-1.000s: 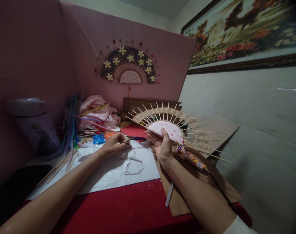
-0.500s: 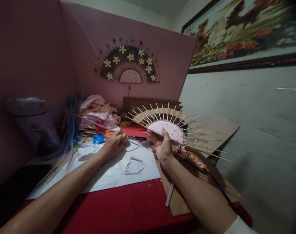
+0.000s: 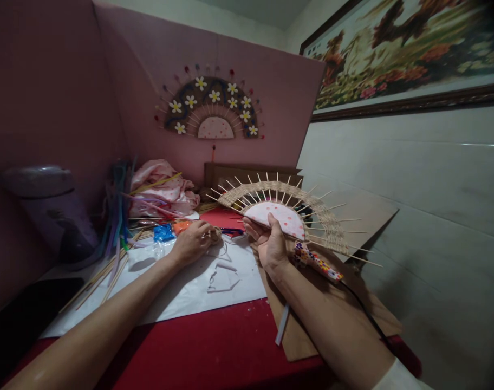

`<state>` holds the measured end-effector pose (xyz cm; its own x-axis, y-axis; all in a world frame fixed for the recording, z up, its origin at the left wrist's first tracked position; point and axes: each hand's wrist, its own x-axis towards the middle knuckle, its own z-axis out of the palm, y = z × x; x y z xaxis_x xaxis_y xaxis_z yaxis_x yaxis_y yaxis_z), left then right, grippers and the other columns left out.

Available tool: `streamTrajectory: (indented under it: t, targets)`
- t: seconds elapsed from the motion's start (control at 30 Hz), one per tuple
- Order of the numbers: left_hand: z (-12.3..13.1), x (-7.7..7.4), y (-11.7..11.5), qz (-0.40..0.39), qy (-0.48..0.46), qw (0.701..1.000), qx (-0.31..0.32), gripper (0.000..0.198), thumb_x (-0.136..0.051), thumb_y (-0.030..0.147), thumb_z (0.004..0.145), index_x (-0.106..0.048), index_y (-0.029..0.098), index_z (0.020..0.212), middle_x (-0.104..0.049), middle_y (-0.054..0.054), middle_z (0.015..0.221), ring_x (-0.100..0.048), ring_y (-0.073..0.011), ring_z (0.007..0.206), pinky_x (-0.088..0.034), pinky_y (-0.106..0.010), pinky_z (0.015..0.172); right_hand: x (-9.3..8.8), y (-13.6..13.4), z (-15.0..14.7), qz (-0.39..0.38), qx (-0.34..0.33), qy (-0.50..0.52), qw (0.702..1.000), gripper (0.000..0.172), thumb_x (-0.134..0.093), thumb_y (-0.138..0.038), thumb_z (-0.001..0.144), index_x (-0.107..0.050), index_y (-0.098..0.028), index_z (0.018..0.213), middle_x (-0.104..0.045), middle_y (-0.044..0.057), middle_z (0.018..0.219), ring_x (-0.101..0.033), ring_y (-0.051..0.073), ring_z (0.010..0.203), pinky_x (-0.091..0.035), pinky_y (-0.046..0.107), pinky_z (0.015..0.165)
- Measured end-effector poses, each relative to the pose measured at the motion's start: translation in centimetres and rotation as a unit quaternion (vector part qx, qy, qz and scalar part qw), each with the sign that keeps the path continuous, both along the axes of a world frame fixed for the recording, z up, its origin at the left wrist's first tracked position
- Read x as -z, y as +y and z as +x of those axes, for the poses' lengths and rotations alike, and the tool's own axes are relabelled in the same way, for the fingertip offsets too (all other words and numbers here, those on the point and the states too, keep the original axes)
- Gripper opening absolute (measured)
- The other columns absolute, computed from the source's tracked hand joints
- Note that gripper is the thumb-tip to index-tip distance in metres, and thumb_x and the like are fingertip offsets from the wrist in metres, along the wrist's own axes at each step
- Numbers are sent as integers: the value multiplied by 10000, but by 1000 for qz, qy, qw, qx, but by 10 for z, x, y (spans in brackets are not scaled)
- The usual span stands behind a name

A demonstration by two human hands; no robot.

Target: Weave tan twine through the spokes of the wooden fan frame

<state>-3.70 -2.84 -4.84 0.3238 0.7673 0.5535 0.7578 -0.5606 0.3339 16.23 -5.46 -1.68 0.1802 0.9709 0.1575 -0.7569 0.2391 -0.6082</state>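
My right hand (image 3: 271,246) holds up a woven fan (image 3: 267,188), thumb on its pink spotted half-round base (image 3: 277,215) and fingers underneath. Thin sticks stick out past the fan's woven twine band. Over the white sheet (image 3: 169,298), my left hand (image 3: 193,242) curls its fingers round a small ball of twine (image 3: 215,235). The palm side of that hand is hidden. A loose length of cord (image 3: 226,250) lies beside the ball. A flower-patterned glue gun (image 3: 318,264) lies below the fan, near my right forearm.
Sticks (image 3: 95,279), pipe cleaners (image 3: 119,216), a blue packet (image 3: 163,233) and spotted cloth (image 3: 161,187) lie at left. A purple cylinder (image 3: 56,216) stands behind them. Under the glue gun is brown cardboard (image 3: 299,336), with a glue stick (image 3: 283,325). A finished fan (image 3: 214,103) hangs behind.
My left hand has shifted slightly right and nearer with the ball of twine. My right hand keeps the fan almost in place. The whole view has moved a little.
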Motion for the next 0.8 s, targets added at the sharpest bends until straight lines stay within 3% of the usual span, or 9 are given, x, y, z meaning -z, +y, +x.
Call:
streamTrajectory:
  t: [0.2, 0.4, 0.57, 0.8]
  targets:
    - [11, -1, -2, 3, -33, 998, 47, 48, -508, 177, 709, -512, 192, 755, -558, -25, 785, -500, -157, 721, -391, -290, 668, 1, 1, 0, 3, -1, 0, 1000, 275, -559, -267, 705, -517, -122, 935, -690, 88, 744, -669, 191, 687, -553, 297, 645]
    - [11, 5, 4, -14, -43, 999, 30, 83, -474, 142, 707, -426, 206, 684, -513, -9, 668, -462, -148, 628, -357, -282, 601, 2, 1, 0, 1, -2, -3, 1000, 283, -544, -265, 713, -515, -113, 950, -689, 99, 747, -669, 196, 687, -546, 288, 653]
    - [7, 6, -1, 2, 4, 1000, 29, 99, -440, 150, 742, -394, 214, 684, -493, -11, 677, -447, -154, 628, -350, -288, 587, 2, 1, 0, -3, 4, -5, 1000, 286, -554, -275, 710, -519, -106, 939, -689, 104, 744, -669, 198, 686, -546, 292, 658]
    - [5, 4, -7, 50, 33, 998, 32, 98, -505, 128, 698, -466, 196, 758, -531, -43, 790, -473, -191, 782, -378, -318, 678, 1, 1, 0, -8, 7, -6, 1000, 279, -538, -293, 730, -524, -101, 932, -688, 103, 730, -669, 195, 673, -550, 297, 650]
